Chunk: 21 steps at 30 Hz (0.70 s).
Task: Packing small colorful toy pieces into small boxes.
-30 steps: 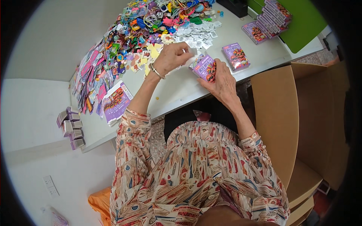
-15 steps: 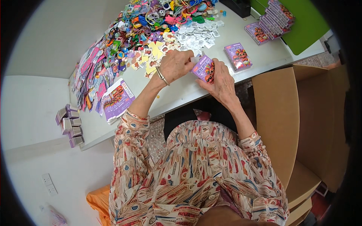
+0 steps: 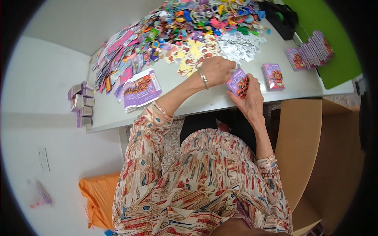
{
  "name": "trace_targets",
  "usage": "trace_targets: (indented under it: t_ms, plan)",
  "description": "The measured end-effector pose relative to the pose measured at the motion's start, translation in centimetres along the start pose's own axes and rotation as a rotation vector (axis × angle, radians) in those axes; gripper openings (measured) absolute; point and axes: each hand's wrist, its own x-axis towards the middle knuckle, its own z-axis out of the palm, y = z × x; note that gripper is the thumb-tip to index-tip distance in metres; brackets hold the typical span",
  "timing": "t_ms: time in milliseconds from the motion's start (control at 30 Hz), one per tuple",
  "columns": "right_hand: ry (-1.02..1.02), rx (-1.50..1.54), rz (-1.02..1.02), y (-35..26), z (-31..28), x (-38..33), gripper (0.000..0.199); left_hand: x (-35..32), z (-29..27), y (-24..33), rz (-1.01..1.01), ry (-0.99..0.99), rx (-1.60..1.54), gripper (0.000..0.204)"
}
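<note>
Rightward slides the whole view, and since a second ago the left hand (image 3: pixel 216 71) closes in on the purple box (image 3: pixel 238 83)! Its fingertips bunch at the box's upper end; whether they pinch anything, I can't tell. Right hand (image 3: pixel 252 96) grips that box firmly, two o'clock in view, tilted above the desk edge. Looks like work on the top end, which calls for a steady right hold and neat left fingertips. Outward from the box now: another purple box (image 3: pixel 273 76) at three, white slips (image 3: pixel 240 46) at twelve, yellow cut-outs (image 3: pixel 193 50) at ten, a trinket heap (image 3: pixel 197 21) at eleven, flat cartons (image 3: pixel 141 92) at nine, all on a white desk (image 3: pixel 189 104)! Open cardboard carton (image 3: pixel 297 149) at five, orange bag (image 3: pixel 100 196) at eight.
</note>
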Motion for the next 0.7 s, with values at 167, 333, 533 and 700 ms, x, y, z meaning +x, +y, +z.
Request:
trace_targets:
  t_ms: [167,333,533,700]
  plan:
    - [-0.008,0.012,-0.030,-0.6,0.7,0.1,0.075,-0.5,-2.3,-1.6,-0.012,-0.153,-0.147,0.028]
    - [0.013,0.212,0.083,-0.2,0.8,0.4,0.078,-2.1,-5.1,-7.4,-0.317,-0.096,-0.658,0.029]
    - [0.101,0.418,0.059,-0.5,1.7,0.4,0.080,-9.9,-5.8,-21.4,-0.705,0.114,0.135,0.044]
    - [0.071,0.444,0.077,0.1,2.5,0.4,0.081,-11.4,-4.4,-21.6,-0.747,0.094,0.352,0.044]
